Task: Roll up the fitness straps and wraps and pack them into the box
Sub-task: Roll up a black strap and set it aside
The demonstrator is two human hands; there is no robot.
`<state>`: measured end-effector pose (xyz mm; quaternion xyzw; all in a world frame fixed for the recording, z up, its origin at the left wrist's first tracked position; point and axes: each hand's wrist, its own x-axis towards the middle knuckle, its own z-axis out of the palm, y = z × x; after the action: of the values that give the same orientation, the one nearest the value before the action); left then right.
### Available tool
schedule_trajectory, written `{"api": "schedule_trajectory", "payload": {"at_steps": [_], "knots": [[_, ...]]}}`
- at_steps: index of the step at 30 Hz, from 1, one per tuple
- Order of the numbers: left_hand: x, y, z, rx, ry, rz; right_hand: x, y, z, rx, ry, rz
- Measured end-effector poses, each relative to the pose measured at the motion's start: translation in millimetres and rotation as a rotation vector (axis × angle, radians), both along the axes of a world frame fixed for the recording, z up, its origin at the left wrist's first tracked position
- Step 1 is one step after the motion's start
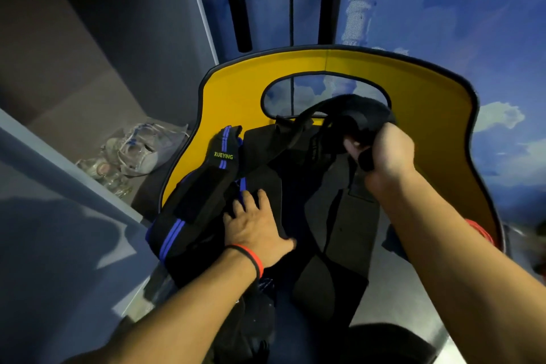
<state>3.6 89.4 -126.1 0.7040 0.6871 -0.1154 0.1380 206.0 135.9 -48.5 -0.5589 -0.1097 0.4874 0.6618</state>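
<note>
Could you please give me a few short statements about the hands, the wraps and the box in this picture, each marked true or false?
1. The right hand grips a black strap lifted above the pile. True.
2. The left hand is clenched round a wrap. False: it lies flat, fingers spread, on the black wraps.
3. The blue-striped wrap bears the word XUEYING. True.
4. The box has a red inner wall. False: the wall is yellow.
5. The left wrist is bare. False: it wears a red wristband with a black one beside it.
</note>
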Motion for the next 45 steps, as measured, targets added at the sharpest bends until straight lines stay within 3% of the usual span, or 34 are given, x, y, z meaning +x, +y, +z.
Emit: {"api": "schedule_trajectory", "payload": {"at_steps": [3, 7, 12, 14, 17, 22, 27, 29, 33, 35, 38, 42, 43, 45], "knots": [[-11, 24, 14, 0.011, -0.235, 0.06, 0, 3, -5, -0.013, 0.026, 0.177], [-58, 49, 36, -0.014, -0.474, 0.083, 1, 8, -10, -0.041, -0.141, 0.271], [-90, 57, 73, -0.086, -1.206, 0.305, -12, 5, -11, -0.076, -0.26, 0.347], [-108, 61, 82, -0.134, -1.299, 0.295, -23, 3, -12, -0.064, -0.29, 0.406], [-133, 68, 78, -0.154, -1.251, 0.33, -40, 2, -16, -0.04, -0.299, 0.434], [-139, 66, 71, -0.18, -1.348, 0.374, -49, 2, -14, 0.067, -0.297, 0.368], [-126, 61, 69, -0.049, -1.327, 0.42, -65, 4, -14, 0.043, -0.17, 0.377], [-126, 62, 62, 0.033, -1.299, 0.468, -70, 4, -20, -0.041, -0.325, 0.601], [-132, 66, 47, 0.233, -1.05, 0.552, -75, -5, -35, -0.068, -0.957, 1.033], [-134, 65, 40, 0.215, -0.998, 0.542, -76, -10, -44, -0.201, -1.028, 1.124], [-129, 58, 42, 0.107, -1.072, 0.521, -81, -26, -56, -0.489, -0.889, 1.297], [-123, 54, 50, 0.019, -0.985, 0.369, -96, -44, -71, -0.474, -0.764, 1.151], [-123, 52, 53, -0.028, -0.971, 0.343, -96, -44, -74, -0.456, -0.872, 1.117], [-127, 50, 57, -0.099, -0.961, 0.3, -93, -42, -66, -0.4, -1.281, 1.065]]}}
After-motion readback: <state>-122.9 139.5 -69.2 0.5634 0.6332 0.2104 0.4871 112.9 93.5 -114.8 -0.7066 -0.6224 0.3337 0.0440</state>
